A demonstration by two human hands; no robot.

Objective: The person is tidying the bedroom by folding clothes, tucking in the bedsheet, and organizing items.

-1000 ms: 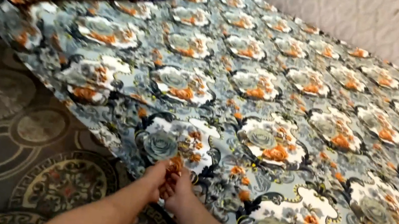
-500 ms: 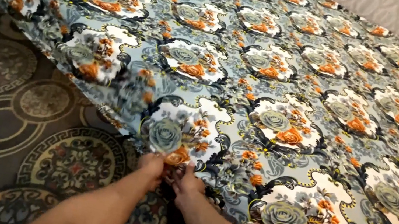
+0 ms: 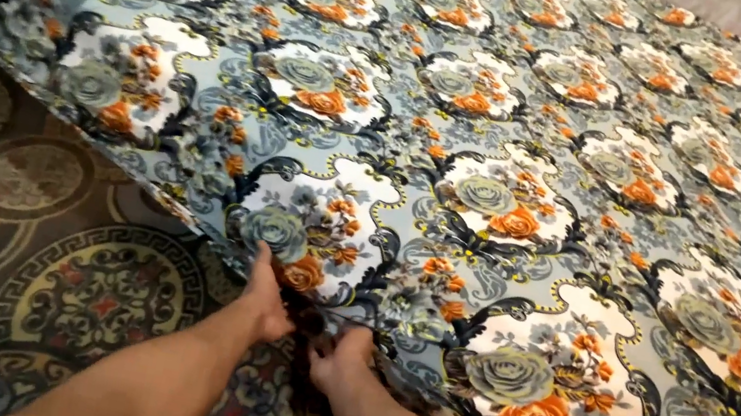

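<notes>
Head view: both hands, left (image 3: 265, 299) and right (image 3: 342, 360), pinch the near edge of the floral bedspread (image 3: 501, 160), which lies mostly smooth over the bed, its edge above the carpet (image 3: 5, 205) not yet let down.

fingertips (image 3: 322, 323) hidden under bedspread (image 3: 501, 160) hem, bedspread cut off top/right

Grey-blue bedspread (image 3: 501, 160) (orange roses); brown medallion carpet (image 3: 26, 259).

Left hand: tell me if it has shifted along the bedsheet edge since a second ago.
Yes. The left hand has slid slightly left along the floral bedsheet hem, away from the right hand; earlier both pinched together beside one orange rose.
</notes>
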